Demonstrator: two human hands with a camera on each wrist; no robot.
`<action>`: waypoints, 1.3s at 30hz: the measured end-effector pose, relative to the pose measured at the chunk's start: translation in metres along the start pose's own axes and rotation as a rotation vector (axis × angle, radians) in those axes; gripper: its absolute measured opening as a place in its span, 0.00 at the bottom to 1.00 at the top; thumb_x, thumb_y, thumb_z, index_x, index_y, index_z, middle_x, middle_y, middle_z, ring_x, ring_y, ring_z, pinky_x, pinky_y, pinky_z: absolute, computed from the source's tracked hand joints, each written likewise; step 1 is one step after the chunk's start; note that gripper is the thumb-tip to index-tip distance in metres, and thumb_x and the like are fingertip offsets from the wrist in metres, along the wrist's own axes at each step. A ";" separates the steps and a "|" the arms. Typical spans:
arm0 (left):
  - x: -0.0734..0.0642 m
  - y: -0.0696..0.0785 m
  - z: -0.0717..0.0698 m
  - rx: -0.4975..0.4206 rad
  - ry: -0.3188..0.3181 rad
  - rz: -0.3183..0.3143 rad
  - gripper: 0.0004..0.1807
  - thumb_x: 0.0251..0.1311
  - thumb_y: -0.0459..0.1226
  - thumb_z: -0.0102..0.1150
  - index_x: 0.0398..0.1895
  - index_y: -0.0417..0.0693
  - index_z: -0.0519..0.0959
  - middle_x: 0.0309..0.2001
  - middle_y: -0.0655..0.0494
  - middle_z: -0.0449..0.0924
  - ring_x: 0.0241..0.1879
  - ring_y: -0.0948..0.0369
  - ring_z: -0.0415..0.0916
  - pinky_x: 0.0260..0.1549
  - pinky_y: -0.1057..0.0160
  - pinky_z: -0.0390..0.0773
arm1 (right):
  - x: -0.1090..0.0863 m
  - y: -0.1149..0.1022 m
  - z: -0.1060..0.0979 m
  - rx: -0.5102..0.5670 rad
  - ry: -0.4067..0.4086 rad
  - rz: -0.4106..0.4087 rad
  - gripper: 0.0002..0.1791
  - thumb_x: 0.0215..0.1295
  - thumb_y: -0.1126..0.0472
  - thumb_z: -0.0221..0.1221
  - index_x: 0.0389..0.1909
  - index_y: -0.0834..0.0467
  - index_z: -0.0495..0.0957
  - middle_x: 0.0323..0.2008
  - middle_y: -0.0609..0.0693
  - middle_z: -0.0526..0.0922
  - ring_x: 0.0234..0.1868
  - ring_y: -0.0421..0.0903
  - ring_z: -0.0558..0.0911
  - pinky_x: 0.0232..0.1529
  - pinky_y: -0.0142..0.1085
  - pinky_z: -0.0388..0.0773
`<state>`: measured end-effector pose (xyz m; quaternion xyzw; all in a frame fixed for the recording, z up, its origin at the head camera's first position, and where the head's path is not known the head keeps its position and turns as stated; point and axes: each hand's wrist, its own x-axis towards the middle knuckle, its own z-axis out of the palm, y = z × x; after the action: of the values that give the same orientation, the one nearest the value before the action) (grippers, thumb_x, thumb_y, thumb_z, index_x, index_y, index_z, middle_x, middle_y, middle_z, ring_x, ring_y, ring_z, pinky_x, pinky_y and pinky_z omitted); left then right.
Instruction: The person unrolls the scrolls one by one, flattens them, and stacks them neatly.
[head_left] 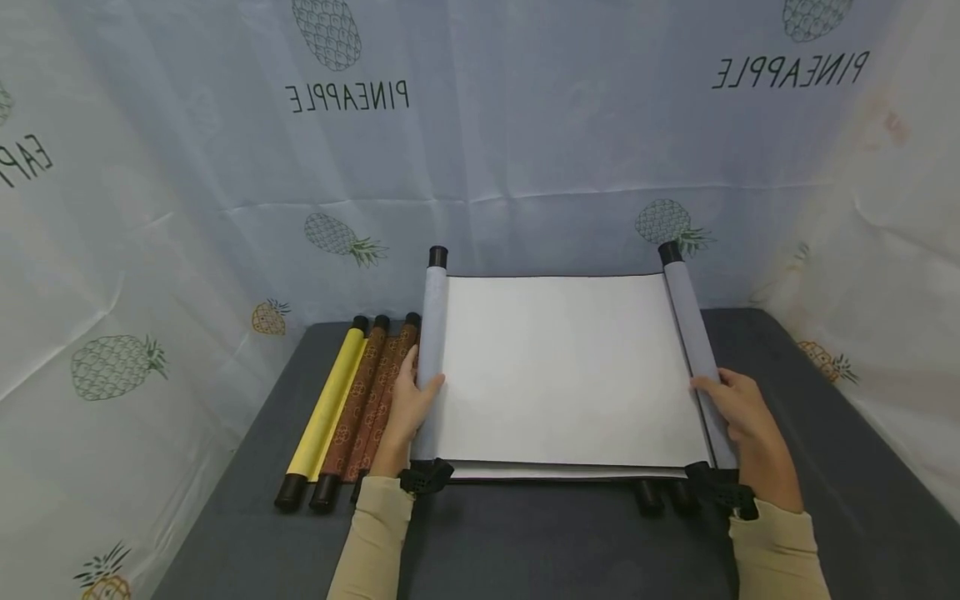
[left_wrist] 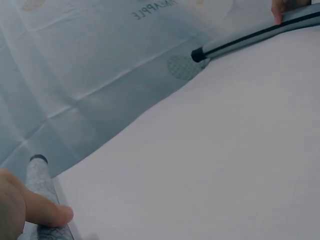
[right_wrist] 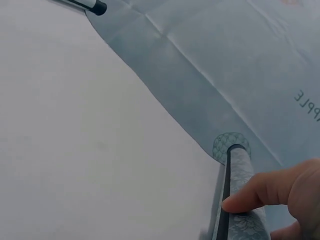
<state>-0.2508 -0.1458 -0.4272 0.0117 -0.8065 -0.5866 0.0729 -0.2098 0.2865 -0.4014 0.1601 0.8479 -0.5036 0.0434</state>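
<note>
A partly unrolled scroll [head_left: 562, 367] with a blank white face spans the gap between both hands. My left hand [head_left: 411, 404] grips its pale blue-grey left roller [head_left: 431, 325], thumb over the inner side. On the opposite side, my right hand [head_left: 746, 412] holds the right roller [head_left: 684, 312], with the thumb along a dark strip in the right wrist view. Black caps finish the rollers, and a floral pattern shows on the right roller [right_wrist: 242, 175] up close. Black roller ends [head_left: 648, 497] poke out below the sheet's lower right edge, their rods hidden beneath it.
On the left of the dark grey table [head_left: 562, 550] lie a yellow scroll [head_left: 330, 400] and brown patterned scrolls [head_left: 358, 404], close beside my left hand. A pale curtain [head_left: 525, 150] printed with pineapples hangs behind and at both sides.
</note>
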 end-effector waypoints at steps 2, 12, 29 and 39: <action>0.000 0.001 0.000 -0.008 -0.020 0.017 0.41 0.66 0.32 0.52 0.77 0.44 0.43 0.77 0.38 0.46 0.75 0.39 0.48 0.69 0.35 0.54 | 0.001 0.000 0.001 0.010 0.029 0.010 0.40 0.73 0.49 0.40 0.73 0.71 0.39 0.74 0.74 0.43 0.74 0.70 0.49 0.70 0.64 0.53; 0.001 -0.002 0.003 -0.015 -0.004 -0.023 0.43 0.64 0.35 0.54 0.78 0.51 0.43 0.79 0.45 0.42 0.77 0.42 0.44 0.70 0.34 0.51 | 0.001 0.002 0.005 0.032 0.099 0.002 0.40 0.71 0.52 0.44 0.73 0.73 0.43 0.71 0.76 0.51 0.70 0.68 0.57 0.67 0.60 0.59; -0.002 -0.002 0.004 0.007 0.108 0.013 0.44 0.53 0.31 0.67 0.73 0.47 0.56 0.64 0.34 0.69 0.62 0.39 0.70 0.56 0.37 0.72 | 0.004 0.006 0.001 0.039 0.167 0.048 0.45 0.65 0.58 0.56 0.73 0.72 0.41 0.71 0.76 0.52 0.67 0.69 0.60 0.65 0.59 0.62; -0.003 0.000 0.006 0.002 0.103 -0.031 0.37 0.57 0.30 0.61 0.70 0.38 0.58 0.60 0.30 0.73 0.59 0.39 0.73 0.55 0.41 0.74 | 0.002 0.010 -0.008 0.024 0.169 0.029 0.42 0.66 0.56 0.53 0.72 0.73 0.45 0.69 0.77 0.56 0.64 0.68 0.64 0.55 0.54 0.67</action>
<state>-0.2487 -0.1404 -0.4297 0.0545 -0.8019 -0.5856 0.1052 -0.2083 0.2981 -0.4067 0.2147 0.8401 -0.4976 -0.0227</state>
